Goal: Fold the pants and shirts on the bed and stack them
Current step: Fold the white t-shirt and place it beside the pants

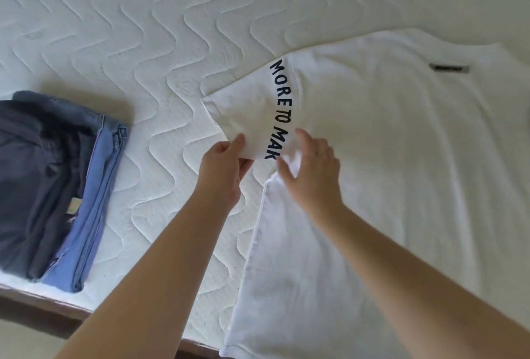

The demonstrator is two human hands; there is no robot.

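A white T-shirt (387, 135) lies spread flat on the bed, neck label up, over the right half of the view. Its left sleeve (246, 112) carries dark lettering along the seam. My left hand (226, 163) pinches the sleeve's lower hem between thumb and fingers. My right hand (312, 169) grips a bunch of white cloth at the armpit, just right of the lettering. A stack of folded pants (57, 183), dark grey on top of blue denim, sits at the left near the bed's front edge.
The white quilted mattress (143, 43) stretches across the back and between the stack and the shirt. A dark wooden bed frame (43, 307) runs along the front edge at the lower left, with floor beyond it.
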